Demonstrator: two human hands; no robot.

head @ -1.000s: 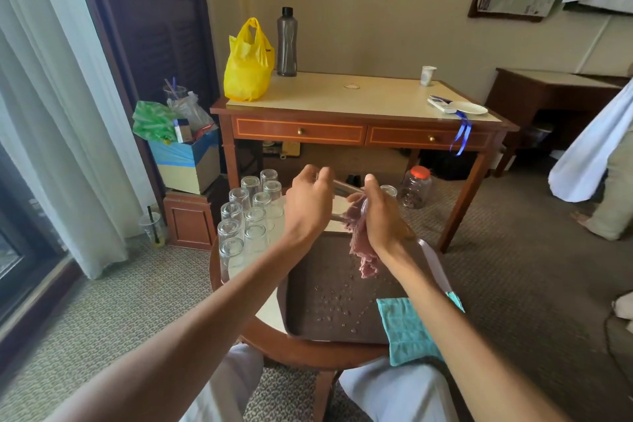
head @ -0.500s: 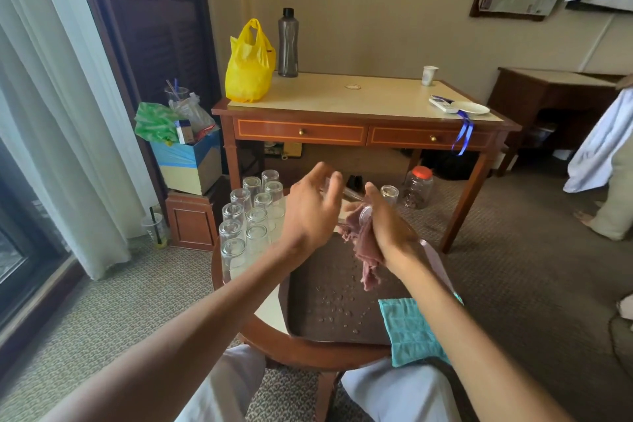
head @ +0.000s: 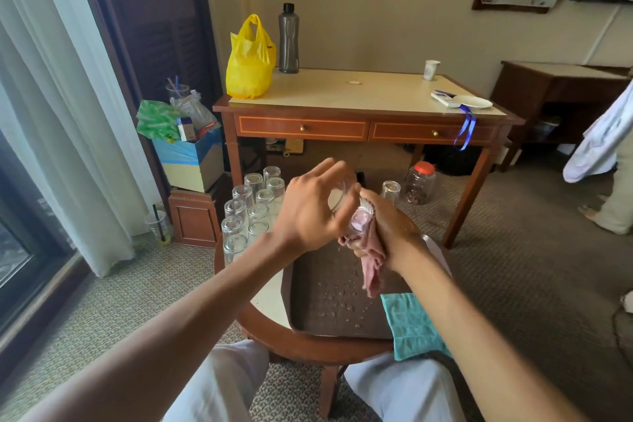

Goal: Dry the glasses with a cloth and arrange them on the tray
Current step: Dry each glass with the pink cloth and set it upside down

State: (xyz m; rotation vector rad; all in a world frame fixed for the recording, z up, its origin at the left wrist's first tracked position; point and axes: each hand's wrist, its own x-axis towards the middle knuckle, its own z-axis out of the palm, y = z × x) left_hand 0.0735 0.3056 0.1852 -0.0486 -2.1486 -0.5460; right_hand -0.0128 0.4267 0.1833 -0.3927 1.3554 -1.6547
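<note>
Drying is the step in hand: right of the upturned glasses (head: 253, 212), the left hand (head: 306, 216) curls round a glass (head: 358, 221) above the wet tray (head: 325, 301), while the right hand (head: 392, 228) grips the cloth (head: 371, 267) pushed into its mouth. Next, I judge, the cloth comes out and the glass goes onto the tray. No writing is legible.

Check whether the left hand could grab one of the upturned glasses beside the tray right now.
Probably not yet: the way is free and the upturned glasses stand close by, but the left hand grips the glass being dried.
</note>
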